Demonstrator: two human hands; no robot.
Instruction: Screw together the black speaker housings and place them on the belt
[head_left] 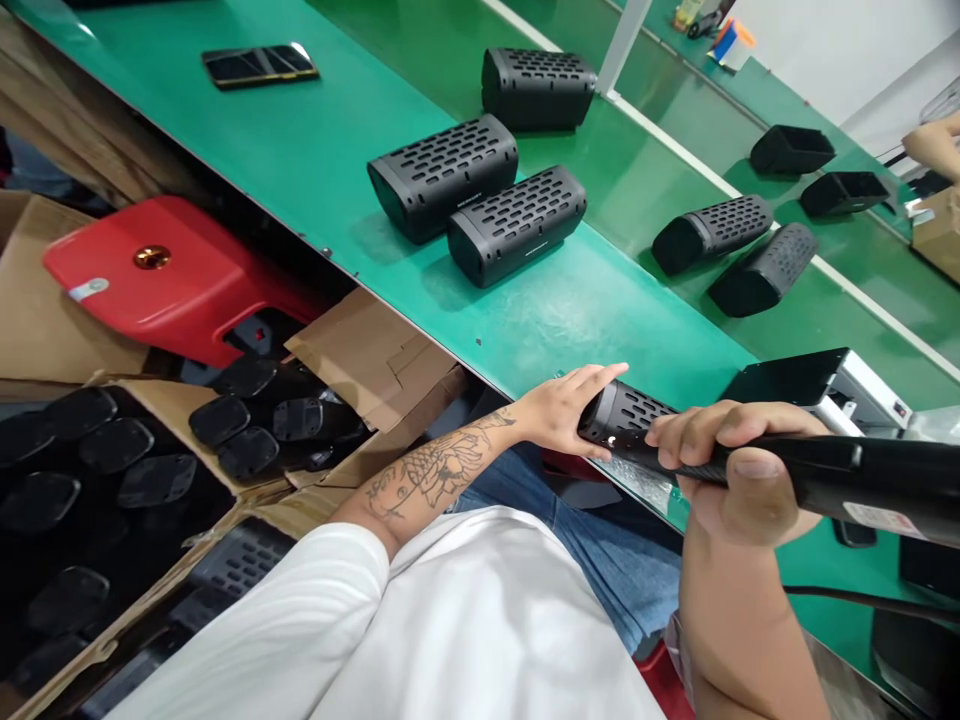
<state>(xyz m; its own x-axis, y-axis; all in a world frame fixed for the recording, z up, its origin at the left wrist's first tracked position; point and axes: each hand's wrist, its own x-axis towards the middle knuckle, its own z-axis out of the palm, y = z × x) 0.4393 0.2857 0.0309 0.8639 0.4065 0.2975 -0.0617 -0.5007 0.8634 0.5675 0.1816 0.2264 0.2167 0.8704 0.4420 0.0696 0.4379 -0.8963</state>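
My left hand [564,410] reaches forward from a tattooed forearm, its fingers and thumb spread round the end of a black perforated casing [637,408] at the table's front edge. My right hand [750,465] is wrapped round a black electric screwdriver [862,485], a long barrel with a lever and a white label. The tool lies roughly level and its front end points towards the casing. My right fingers cover the front of the tool and part of the casing, so I cannot see its tip.
Similar casings [517,225] stand on the green table [360,130], several more beyond. A phone [259,65] lies at the far left. Cardboard boxes [172,400] of black parts and a red stool [172,270] are at left. A metal-sided box [817,385] stands at right; another person's arm [934,145] shows.
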